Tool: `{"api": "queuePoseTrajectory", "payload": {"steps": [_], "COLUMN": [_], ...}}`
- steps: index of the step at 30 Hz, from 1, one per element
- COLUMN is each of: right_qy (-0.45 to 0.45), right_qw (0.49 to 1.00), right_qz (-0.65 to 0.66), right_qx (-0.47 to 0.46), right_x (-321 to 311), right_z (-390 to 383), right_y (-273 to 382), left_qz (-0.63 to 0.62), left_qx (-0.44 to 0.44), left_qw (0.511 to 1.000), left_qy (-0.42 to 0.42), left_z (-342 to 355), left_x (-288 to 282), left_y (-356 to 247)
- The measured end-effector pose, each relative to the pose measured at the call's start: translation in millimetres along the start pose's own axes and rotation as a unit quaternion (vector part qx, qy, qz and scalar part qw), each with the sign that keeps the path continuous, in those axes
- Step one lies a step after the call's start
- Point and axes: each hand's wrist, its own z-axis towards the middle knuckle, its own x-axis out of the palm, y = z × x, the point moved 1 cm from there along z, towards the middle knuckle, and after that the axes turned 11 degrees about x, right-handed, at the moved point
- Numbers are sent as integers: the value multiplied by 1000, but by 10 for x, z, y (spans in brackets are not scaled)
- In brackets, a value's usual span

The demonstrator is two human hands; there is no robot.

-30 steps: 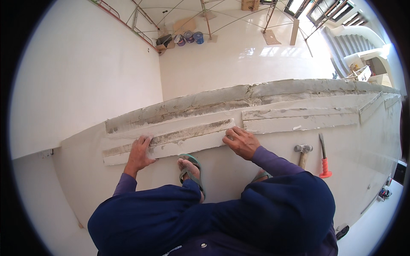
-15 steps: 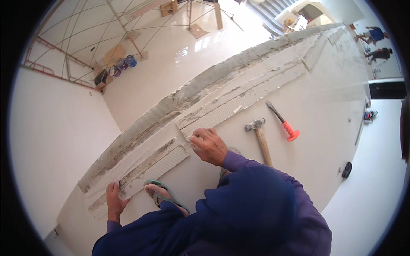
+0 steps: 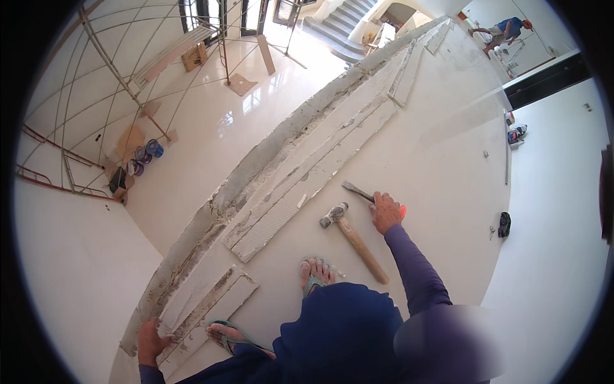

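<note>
My left hand [image 3: 153, 339] grips a short pale tile strip [image 3: 230, 297], ridged and crusted with mortar, at lower left. My right hand [image 3: 387, 211] is closed on a chisel [image 3: 355, 188] with an orange handle, lying at floor level right of the centre. A ball-peen hammer [image 3: 359, 246] with a wooden handle lies beside it. A longer tile strip [image 3: 300, 189] lies above, along the rough cement band [image 3: 230, 182]. My sandalled feet [image 3: 224, 336] are beside the short strip.
Beyond the band is a lower floor with scaffolding [image 3: 102, 64], buckets [image 3: 150, 149], cardboard [image 3: 192, 57] and curved stairs [image 3: 336, 32] at the back. A person [image 3: 508, 32] in blue bends at upper right. Small items [image 3: 517, 134] and a black object [image 3: 504, 224] sit at the right edge.
My right hand left the short strip, moved right and closed on the chisel. My left hand stayed on the strip. The view swung rightward, showing more of the ledge and the person.
</note>
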Motion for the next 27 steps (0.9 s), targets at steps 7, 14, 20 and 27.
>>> {"api": "queuePoseTrajectory", "payload": {"steps": [7,14,20,27], "right_qy": [142,153,251,316], "right_qw": [964,972,944,929], "right_qz": [210,180,212,189], "right_qx": [-75,-17,15,38], "right_x": [-215,-38,-187,-339], "right_z": [-867,-1117,-889,-816], "right_y": [7,258,281,359], "left_qz": [-39,53,122,135], "left_qx": [35,130,210,237], "left_qw": [992,987,970,962], "left_qy": [-117,-72,-2,5], "left_z": [571,1200,1616,1758], "left_x": [-978,-1606,-1819,-2059], "left_y": [-326,-619,-967,-1063]}}
